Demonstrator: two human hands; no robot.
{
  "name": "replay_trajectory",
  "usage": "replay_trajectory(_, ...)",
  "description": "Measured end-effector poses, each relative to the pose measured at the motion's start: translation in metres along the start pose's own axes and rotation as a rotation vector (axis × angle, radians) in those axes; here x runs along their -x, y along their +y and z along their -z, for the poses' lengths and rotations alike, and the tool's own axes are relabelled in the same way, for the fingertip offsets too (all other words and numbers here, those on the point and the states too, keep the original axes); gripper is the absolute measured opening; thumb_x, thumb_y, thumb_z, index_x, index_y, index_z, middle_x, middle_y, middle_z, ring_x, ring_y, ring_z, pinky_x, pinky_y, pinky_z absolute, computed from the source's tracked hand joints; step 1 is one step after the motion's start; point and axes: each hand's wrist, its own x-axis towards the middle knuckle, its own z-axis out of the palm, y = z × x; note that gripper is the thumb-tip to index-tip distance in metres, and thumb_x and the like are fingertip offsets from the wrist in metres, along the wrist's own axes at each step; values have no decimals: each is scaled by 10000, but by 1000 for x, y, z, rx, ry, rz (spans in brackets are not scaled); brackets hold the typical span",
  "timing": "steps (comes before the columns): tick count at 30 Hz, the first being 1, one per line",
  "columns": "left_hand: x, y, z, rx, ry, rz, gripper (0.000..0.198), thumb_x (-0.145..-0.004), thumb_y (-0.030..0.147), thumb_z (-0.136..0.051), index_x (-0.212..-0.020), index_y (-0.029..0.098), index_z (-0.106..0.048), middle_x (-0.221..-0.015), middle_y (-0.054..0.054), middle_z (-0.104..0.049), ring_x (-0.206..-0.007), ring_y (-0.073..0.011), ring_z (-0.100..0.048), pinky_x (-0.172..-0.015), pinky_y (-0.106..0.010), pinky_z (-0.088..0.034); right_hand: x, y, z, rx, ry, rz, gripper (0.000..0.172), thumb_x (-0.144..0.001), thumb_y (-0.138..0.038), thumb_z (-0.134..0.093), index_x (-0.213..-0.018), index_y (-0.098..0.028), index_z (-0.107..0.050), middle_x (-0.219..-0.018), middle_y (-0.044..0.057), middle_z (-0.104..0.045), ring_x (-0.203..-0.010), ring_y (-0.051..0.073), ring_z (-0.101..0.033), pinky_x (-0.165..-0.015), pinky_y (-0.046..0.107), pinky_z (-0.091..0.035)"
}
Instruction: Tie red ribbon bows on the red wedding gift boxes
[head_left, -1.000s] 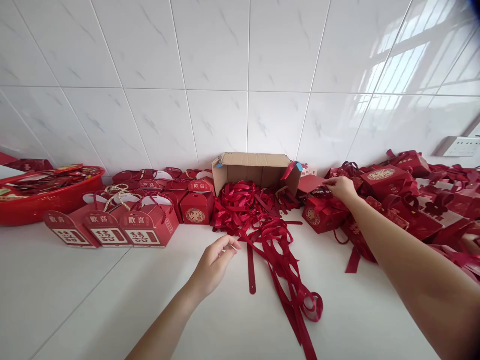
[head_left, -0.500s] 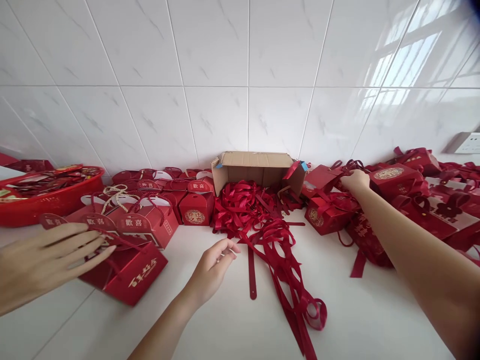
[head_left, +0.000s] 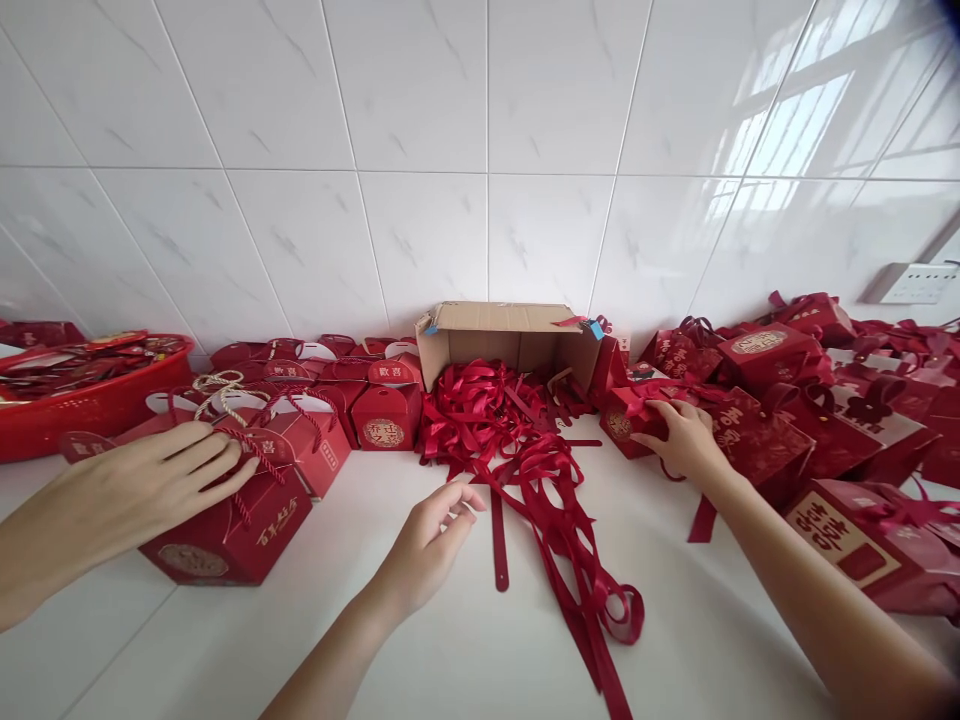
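My left hand (head_left: pixel 435 540) hovers over the white tabletop with fingers loosely curled and nothing in it. Just beyond it, loose red ribbons (head_left: pixel 581 550) trail forward, beside a dark red strap (head_left: pixel 499 540). My right hand (head_left: pixel 682 435) has its thumb and fingers spread round the top of a small red gift box (head_left: pixel 626 420) with a ribbon bow, partly hidden by the hand. Behind and right of that hand stands a larger red box (head_left: pixel 739 430) with gold characters. Another person's hand (head_left: pixel 150 475) at the left grips the rope handle of a red box (head_left: pixel 225 535).
A cardboard box (head_left: pixel 510 317) spills a heap of red ribbon (head_left: pixel 480 410) against the tiled wall. Rows of red boxes (head_left: pixel 386 415) stand left of it. A red basket (head_left: pixel 90 400) is farther left. More gift boxes crowd the right, including one with gold characters (head_left: pixel 840 535).
My right hand has come forward and left from the boxes at the back onto the small gift box. My left hand barely moved. The other person's box has turned more upright.
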Motion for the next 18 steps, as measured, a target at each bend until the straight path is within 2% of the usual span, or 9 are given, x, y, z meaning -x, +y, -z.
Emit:
replay_trajectory(3,-2,-1,-1,-13,16,-11,166,-858,303,-413,-867,238,-566,-914,-20,-599,-921,-219,-559,-782,-325,-407,1,-12,-12,12,73,-61,581,-801,-486,-568,-1310,-218,-487,-1354,185,-387,-1228,418,-304,-953,540,-327)
replay_trajectory(7,-2,-2,-2,-37,35,-38,159,-849,286,-421,-865,237,-572,-915,-17,-612,-921,-214,-562,-771,-317,-421,5,-24,-11,13,72,-132,571,-820,-492,-542,-1329,-247,-459,-1411,173,-324,-1264,421,-276,-951,546,-328)
replay_trajectory(11,-3,-4,-3,-106,102,-101,168,-865,288,-400,-901,239,-556,-989,-37,-610,-930,-223,-568,-747,-326,-441,12,-34,-1,-29,154,-138,771,-775,-589,-561,-1416,-236,-317,-1496,201,-130,-1340,437,-178,-1000,591,-258)
replay_trajectory(13,-5,-4,-3,-180,184,-182,161,-869,272,-396,-931,239,-540,-1030,-51,-598,-986,-229,-557,-799,-343,-445,19,-44,5,-84,224,-109,801,-783,-610,-534,-1434,-220,-276,-1511,206,-65,-1362,444,-120,-1006,615,-237)
replay_trajectory(16,-2,-1,3,-308,346,-310,139,-865,243,-414,-953,230,-521,-1052,-64,-582,-1071,-232,-527,-911,-364,-421,44,-66,15,-186,316,4,688,-829,-564,-485,-1402,-213,-335,-1506,190,-98,-1370,415,-128,-1017,601,-251)
replay_trajectory(18,8,1,14,-397,465,-373,124,-859,238,-447,-962,228,-516,-1055,-68,-573,-1088,-232,-519,-959,-367,-402,69,-80,23,-257,270,174,594,-843,-534,-469,-1343,-217,-420,-1493,175,-170,-1359,382,-194,-1015,557,-294)
